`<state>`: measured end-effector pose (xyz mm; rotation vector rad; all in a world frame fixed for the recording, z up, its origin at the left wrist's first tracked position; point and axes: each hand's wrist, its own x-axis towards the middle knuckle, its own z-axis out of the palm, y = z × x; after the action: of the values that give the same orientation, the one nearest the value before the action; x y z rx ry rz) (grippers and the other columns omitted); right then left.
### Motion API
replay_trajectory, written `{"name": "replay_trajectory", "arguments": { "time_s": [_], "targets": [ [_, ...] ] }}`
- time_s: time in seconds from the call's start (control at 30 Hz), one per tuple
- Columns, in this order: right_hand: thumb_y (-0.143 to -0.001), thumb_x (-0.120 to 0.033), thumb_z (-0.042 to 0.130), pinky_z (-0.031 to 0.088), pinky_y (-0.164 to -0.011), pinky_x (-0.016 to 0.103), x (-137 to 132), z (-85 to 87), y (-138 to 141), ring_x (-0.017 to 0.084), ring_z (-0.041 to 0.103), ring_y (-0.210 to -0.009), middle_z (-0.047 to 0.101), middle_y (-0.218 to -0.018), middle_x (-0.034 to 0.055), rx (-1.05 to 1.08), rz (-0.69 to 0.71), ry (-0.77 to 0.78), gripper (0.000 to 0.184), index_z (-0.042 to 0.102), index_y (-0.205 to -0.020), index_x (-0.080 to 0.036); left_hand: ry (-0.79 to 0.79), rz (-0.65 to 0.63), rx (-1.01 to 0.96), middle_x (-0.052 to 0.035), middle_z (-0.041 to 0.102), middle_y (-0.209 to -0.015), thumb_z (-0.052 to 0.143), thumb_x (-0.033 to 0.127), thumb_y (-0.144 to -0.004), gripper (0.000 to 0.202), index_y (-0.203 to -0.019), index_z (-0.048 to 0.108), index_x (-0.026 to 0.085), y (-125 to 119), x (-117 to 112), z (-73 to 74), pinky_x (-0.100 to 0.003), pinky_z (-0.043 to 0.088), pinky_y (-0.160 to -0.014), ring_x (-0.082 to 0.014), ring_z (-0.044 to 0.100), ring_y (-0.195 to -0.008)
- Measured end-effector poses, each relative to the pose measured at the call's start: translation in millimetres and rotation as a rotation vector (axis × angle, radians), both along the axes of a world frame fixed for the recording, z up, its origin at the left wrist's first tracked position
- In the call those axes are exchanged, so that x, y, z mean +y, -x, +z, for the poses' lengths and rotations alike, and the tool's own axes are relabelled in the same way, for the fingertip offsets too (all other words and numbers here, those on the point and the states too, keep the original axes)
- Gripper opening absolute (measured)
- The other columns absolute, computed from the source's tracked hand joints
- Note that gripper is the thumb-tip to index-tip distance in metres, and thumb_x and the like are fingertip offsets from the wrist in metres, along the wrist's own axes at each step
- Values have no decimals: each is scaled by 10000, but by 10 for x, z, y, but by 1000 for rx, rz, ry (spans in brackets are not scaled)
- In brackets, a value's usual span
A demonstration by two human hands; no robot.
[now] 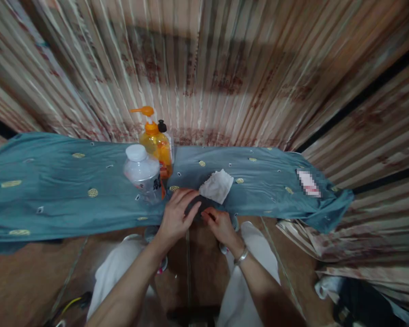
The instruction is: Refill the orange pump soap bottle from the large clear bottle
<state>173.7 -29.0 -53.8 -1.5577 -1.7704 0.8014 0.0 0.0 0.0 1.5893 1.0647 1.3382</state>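
Note:
At the front edge of the cloth-covered table, my left hand (177,212) curls over a flat dark grey item (202,203) whose kind I cannot make out. My right hand (221,226), with a silver bracelet on its wrist, has its fingers pinched at the item's near right side. Just beyond the item lies a crumpled white cloth or tissue (217,186). Left of my left hand stands a large clear bottle with a white cap (142,175). Behind it are an orange pump bottle (158,150) and a slimmer bottle with a black pump (162,126).
The narrow table wears a teal cover (64,181) with yellow and white prints. A blurred-out flat item (308,183) lies at its right end. A patterned curtain (204,68) hangs right behind. Below are tiled floor (187,281) and dark cloth (364,302) at lower right.

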Motion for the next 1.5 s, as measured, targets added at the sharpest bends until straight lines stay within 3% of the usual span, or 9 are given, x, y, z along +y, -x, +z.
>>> {"name": "replay_trajectory", "arguments": {
  "time_s": [0.13,0.23,0.37,0.5,0.63,0.8,0.93,1.07,1.5],
  "targets": [
    [-934,-312,505,410,-598,246,63,-29,62,151,610,-586,651,-629,-12,29,3,-25,253,662,-763,-212,-598,262,379,-134,490,-1473,744,241,-784,715,-1441,464,269,209,-147,180,-499,284,-1162,-317,434,-1365],
    [-928,-326,501,408,-601,239,105,-42,126,142,598,-583,640,-616,-18,40,11,-52,270,654,-737,-213,-721,477,458,-116,206,-1639,791,302,-744,1065,-1577,127,289,391,-109,207,-527,147,-1215,-328,186,-1503],
    [-929,-360,502,411,-605,231,143,-36,240,134,597,-582,632,-603,-23,56,31,-75,302,648,-710,-214,-523,619,381,-124,74,-1667,847,385,-672,1242,-1581,8,286,594,118,59,-505,53,-1239,-326,58,-1536],
    [-928,-372,508,415,-590,227,158,-34,367,129,596,-562,639,-598,-22,74,32,-93,305,656,-718,-207,-212,639,225,-230,73,-1647,893,416,-572,1335,-1568,47,140,665,342,-117,-455,50,-1245,-333,44,-1539],
    [-938,-373,503,458,-616,227,180,91,490,142,644,-612,693,-653,-4,101,19,-122,290,683,-791,-200,-124,609,81,-241,86,-1644,903,352,-543,1358,-1559,28,142,650,447,-153,-427,111,-1240,-313,93,-1537],
    [-948,-384,537,521,-751,237,448,779,684,158,702,-798,765,-901,26,143,25,-351,254,691,-1042,-206,-73,604,11,-255,265,-1588,903,306,-539,1353,-1553,25,129,647,511,-138,-444,230,-1212,-324,300,-1476],
    [-976,-471,498,507,-794,277,858,1499,972,198,704,-855,750,-868,60,-234,134,-532,370,680,-1069,-162,-57,602,26,-243,308,-1567,900,322,-536,1294,-1543,111,126,687,563,-170,-461,306,-1178,-347,375,-1431],
    [-936,-661,439,500,-765,316,1140,1900,1323,261,719,-860,750,-845,146,-625,213,-490,619,703,-960,-101,-60,619,46,-225,355,-1546,884,331,-556,1168,-1511,233,159,733,594,-196,-508,321,-1159,-377,380,-1420],
    [-1009,-491,364,439,-696,308,1311,1978,1464,253,706,-878,762,-925,165,-882,453,-509,541,721,-992,-85,-52,557,-23,-181,529,-1351,842,270,-577,985,-1409,325,173,694,619,-216,-448,469,-1015,-309,571,-1185]
  ]
}}
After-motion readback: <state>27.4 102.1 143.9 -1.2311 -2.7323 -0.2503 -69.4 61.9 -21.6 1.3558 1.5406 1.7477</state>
